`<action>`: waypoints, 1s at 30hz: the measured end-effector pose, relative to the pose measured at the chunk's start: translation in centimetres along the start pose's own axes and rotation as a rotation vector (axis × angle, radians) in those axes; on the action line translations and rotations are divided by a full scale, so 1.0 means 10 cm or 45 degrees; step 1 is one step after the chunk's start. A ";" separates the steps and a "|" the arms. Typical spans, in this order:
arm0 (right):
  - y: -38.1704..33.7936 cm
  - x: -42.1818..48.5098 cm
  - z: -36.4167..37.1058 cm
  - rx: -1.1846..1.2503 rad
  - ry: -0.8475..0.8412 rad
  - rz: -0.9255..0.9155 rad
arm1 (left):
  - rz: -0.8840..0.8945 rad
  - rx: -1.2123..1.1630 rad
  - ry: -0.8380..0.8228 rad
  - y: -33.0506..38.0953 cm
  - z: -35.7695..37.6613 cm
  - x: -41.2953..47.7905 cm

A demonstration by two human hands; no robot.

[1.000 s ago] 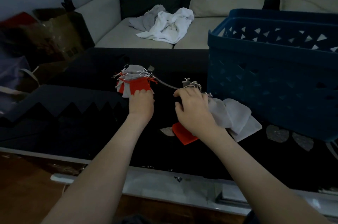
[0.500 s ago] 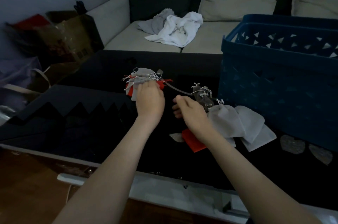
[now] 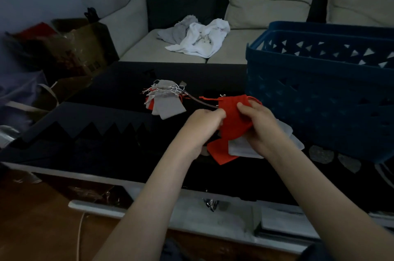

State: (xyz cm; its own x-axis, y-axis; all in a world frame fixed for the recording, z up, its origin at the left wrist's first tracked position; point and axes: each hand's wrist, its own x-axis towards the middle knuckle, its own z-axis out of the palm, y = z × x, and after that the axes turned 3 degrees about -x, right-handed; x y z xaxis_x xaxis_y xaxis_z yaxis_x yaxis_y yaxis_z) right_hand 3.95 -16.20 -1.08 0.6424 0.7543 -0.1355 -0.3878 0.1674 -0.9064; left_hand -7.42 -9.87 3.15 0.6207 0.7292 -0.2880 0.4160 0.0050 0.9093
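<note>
A pale sofa [image 3: 149, 51] is set behind the dark table [image 3: 128, 75]; the wooden floor [image 3: 38, 224] below is dimly lit.

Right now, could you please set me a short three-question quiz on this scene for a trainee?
1. What colour is the pouch that the left hand and the right hand hold together? A grey, B red, C blue.
2. True or false: the blue basket stands to the left of the stacked pouches.
3. What lies on the sofa seat behind the table?
Key: 1 B. 2 False: it stands to their right. 3 Crumpled white and grey cloths.
</note>
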 end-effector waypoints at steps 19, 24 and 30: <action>-0.21 -0.27 -0.31 0.257 -0.181 -0.107 | -0.106 -1.080 0.032 -0.03 0.43 -0.01; -0.28 -0.19 -0.32 0.504 -0.244 -0.208 | 0.320 -0.968 0.217 0.00 0.27 -0.02; -0.28 -0.25 -0.32 -0.265 -0.430 -0.455 | 0.310 -0.261 0.082 -0.11 0.28 -0.09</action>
State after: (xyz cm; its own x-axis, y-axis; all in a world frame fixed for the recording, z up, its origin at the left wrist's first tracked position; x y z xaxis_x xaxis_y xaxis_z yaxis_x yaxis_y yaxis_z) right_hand 5.54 -20.56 0.54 0.4486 0.8413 0.3015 -0.0219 0.3476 -0.9374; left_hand -6.52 -12.44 1.56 0.6392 0.7679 -0.0410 0.1140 -0.0419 0.9926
